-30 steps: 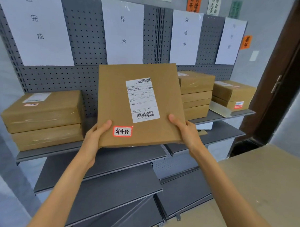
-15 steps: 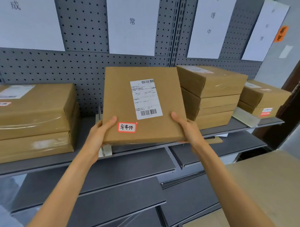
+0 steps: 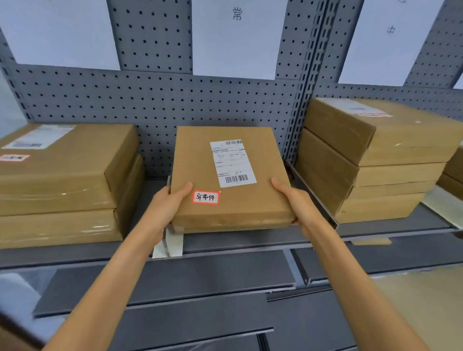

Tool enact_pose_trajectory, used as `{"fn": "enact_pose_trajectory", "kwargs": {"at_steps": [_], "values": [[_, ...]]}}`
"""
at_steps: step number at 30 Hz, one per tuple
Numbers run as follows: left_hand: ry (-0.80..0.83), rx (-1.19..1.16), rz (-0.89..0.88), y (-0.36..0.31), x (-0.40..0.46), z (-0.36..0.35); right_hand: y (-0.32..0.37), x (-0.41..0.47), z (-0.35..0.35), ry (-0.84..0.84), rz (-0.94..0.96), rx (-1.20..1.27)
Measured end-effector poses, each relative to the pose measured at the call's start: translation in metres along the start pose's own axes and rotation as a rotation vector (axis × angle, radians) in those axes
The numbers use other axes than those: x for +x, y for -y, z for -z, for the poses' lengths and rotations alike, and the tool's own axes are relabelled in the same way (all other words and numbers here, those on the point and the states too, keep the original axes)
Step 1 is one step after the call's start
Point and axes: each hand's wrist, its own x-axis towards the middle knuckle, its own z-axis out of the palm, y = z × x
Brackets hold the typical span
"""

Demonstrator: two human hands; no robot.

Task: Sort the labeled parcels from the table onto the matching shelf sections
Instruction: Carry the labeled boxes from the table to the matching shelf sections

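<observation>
Crowding the left parcel stack [image 3: 54, 181], left hand [image 3: 168, 203] and right hand [image 3: 294, 202] clamp the flat labeled parcel [image 3: 230, 175] low over the middle shelf bay [image 3: 240, 243]; risks: snagging the white divider [image 3: 168, 245], right knuckles striking the metal divider [image 3: 315, 196].

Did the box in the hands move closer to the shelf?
Yes. The box went forward and down onto the top shelf, between the two stacks.

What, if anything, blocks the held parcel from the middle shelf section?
Nothing visible does. The parcel, held by the left hand and right hand, hangs over the bare shelf between the left stack and the right stack, touching neither.
</observation>
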Motion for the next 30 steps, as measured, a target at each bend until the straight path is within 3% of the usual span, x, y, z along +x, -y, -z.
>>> {"fn": "enact_pose_trajectory", "kwargs": {"at_steps": [13, 30], "values": [[-0.205, 0.030, 0.081, 0.002, 0.034, -0.038, -0.017, 0.065, 0.003, 0.086, -0.152, 0.004], [-0.281, -0.007, 0.151, 0.010, 0.040, -0.049, -0.030, 0.095, 0.007, 0.138, -0.194, -0.072]]}}
